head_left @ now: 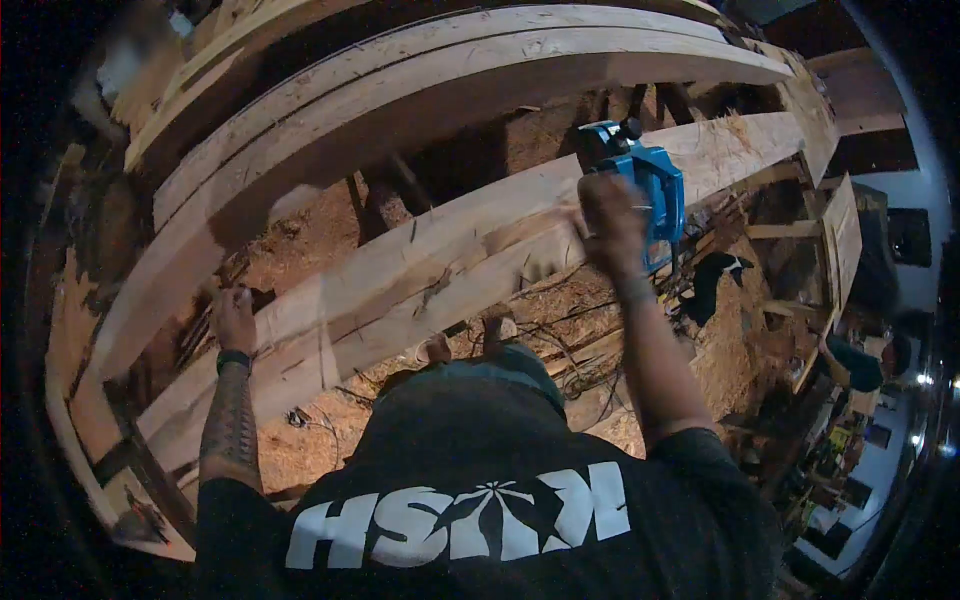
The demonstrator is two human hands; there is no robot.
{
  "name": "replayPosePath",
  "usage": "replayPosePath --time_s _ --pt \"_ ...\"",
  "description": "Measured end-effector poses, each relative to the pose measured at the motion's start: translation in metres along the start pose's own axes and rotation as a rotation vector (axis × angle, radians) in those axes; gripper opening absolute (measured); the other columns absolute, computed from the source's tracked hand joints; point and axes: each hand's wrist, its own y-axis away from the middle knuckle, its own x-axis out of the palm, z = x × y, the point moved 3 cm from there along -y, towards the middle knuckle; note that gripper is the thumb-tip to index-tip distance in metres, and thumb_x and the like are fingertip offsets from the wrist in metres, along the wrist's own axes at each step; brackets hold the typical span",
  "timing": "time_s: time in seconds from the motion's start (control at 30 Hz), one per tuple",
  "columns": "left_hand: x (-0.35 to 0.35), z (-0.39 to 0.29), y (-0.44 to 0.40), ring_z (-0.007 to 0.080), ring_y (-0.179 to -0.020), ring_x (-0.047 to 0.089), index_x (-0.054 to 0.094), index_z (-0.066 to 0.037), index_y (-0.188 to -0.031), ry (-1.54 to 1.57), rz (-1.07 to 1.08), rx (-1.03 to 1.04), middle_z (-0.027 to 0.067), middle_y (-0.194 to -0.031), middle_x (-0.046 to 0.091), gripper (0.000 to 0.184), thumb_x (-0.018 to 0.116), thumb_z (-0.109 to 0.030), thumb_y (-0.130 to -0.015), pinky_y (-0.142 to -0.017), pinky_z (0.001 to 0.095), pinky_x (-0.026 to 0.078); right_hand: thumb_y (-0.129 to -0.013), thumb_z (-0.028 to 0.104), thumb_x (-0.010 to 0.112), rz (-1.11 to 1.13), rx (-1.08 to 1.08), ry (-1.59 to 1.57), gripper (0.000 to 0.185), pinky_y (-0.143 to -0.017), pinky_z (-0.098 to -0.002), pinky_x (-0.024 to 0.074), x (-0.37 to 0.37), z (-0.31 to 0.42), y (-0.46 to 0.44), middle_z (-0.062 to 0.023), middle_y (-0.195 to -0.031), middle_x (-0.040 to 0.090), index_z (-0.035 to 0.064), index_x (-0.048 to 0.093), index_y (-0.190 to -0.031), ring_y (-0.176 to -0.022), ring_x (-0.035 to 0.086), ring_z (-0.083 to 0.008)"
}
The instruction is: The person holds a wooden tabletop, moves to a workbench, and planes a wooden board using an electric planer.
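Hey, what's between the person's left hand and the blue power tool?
In the head view, a stretch of dark-marked pale timber lies between the left hand and the blue power tool; no other tool shows on it.

The planer [652,165] looks plastic, the beam [400,262] matt wood

Floor [722,365] lay strewn with wood shavings [322,428], small bright lights [924,379] glowed at right, pale surface [915,285] stretched nearby.

Arms [668,370] spread forward, right hand [612,222] clenched, left hand [234,320] nearer the body
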Motion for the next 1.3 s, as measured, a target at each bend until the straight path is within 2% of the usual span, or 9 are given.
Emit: replayPosePath --time_s 0.07,0.13,0.27,0.4,0.53,0.63,0.87,1.2,1.3 --pt "-0.002 -0.037 0.019 0.0398 -0.133 0.055 0.061 -0.005 -0.135 0.065 -0.029 -0.033 0.0252 -0.140 0.060 0.040 0.063 -0.031 -0.105 -0.107 0.0503 0.046 -0.091 0.043 0.080 -0.274 0.308 -0.270 0.058 -0.103 -0.0498 0.0495 -0.067 -0.034 -0.020 -0.0214 -0.125 0.065 0.0035 0.065 -0.131 -0.121 0.060 -0.0443" --pt "0.025 -0.058 0.040 0.0415 -0.143 0.046 0.055 -0.007 -0.145 0.103 -0.187 -0.051 0.0242 -0.150 0.053 0.048 0.064 -0.034 -0.105 -0.114 0.0499 0.042 -0.097 0.051 0.071 -0.399 0.426 0.430 0.061 -0.097 -0.0489 0.0516 -0.100 -0.085 -0.012 -0.0222 -0.122 0.069 0.0004 0.066 -0.129 -0.116 0.065 -0.0434" --pt "0.094 -0.064 0.043 0.0421 -0.155 0.029 0.044 -0.020 -0.157 0.122 -0.235 -0.135 0.0180 -0.166 0.033 0.063 0.059 -0.052 -0.105 -0.124 0.0624 0.020 -0.108 0.051 0.057 0.327 0.728 -0.263 0.059 -0.092 -0.0479 0.0534 -0.040 -0.223 0.031 -0.0243 -0.119 0.074 -0.0048 0.066 -0.126 -0.103 0.072 -0.0407" --pt "0.098 -0.150 0.032 0.0399 -0.156 0.026 0.048 -0.021 -0.156 -0.073 -0.148 -0.221 0.0152 -0.169 0.030 0.066 0.054 -0.062 -0.104 -0.123 0.0666 0.018 -0.108 0.051 0.059 0.107 0.630 -0.561 0.059 -0.091 -0.0421 0.0542 -0.047 -0.170 0.029 -0.0174 -0.114 0.074 -0.0031 0.064 -0.133 -0.101 0.071 -0.0315" --pt "0.084 -0.172 0.029 0.0394 -0.153 0.032 0.056 -0.017 -0.150 -0.066 -0.025 -0.099 0.0145 -0.155 0.054 0.064 0.050 -0.062 -0.105 -0.127 0.0564 0.021 -0.108 0.051 0.059 0.231 0.824 -0.826 0.060 -0.092 -0.0363 0.0540 -0.048 -0.180 0.022 -0.0126 -0.117 0.071 -0.0012 0.061 -0.137 -0.105 0.066 -0.0213" --pt "0.084 -0.176 0.025 0.0398 -0.152 0.035 0.058 -0.012 -0.148 0.005 -0.069 -0.090 0.0135 -0.144 0.065 0.065 0.050 -0.061 -0.106 -0.129 0.0507 0.021 -0.109 0.047 0.057 0.112 0.841 -0.891 0.045 -0.078 -0.0306 0.0561 -0.031 -0.173 0.027 -0.0035 -0.101 0.069 0.0035 0.067 -0.116 -0.086 0.066 -0.0131" --pt "0.101 -0.163 0.020 0.0402 -0.152 0.035 0.060 -0.006 -0.143 0.083 0.051 -0.177 0.0155 -0.145 0.064 0.066 0.049 -0.060 -0.106 -0.128 0.0495 0.019 -0.111 0.040 0.056 -0.138 1.037 -1.037 0.040 -0.075 -0.0380 0.0527 -0.038 -0.016 0.085 -0.0052 -0.099 0.067 0.0013 0.064 -0.118 -0.084 0.063 -0.0191" --pt "0.125 -0.149 0.017 0.0448 -0.149 0.036 0.055 -0.005 -0.145 -0.003 0.047 -0.172 0.0264 -0.155 0.047 0.073 0.044 -0.066 -0.106 -0.124 0.0554 0.023 -0.114 0.038 0.053 -0.212 1.102 -1.262 0.031 -0.067 -0.0282 0.0500 -0.033 0.069 0.122 0.0004 -0.086 0.064 0.0090 0.062 -0.106 -0.074 0.059 -0.0103" --pt "0.082 -0.176 0.023 0.0456 -0.149 0.035 0.053 -0.008 -0.149 -0.035 0.144 -0.206 0.0279 -0.156 0.046 0.074 0.042 -0.068 -0.106 -0.124 0.0593 0.021 -0.113 0.043 0.051 -0.245 0.673 -0.611 0.036 -0.064 -0.0302 0.0493 -0.028 0.057 0.099 -0.0001 -0.083 0.062 0.0095 0.061 -0.104 -0.069 0.057 -0.0125"
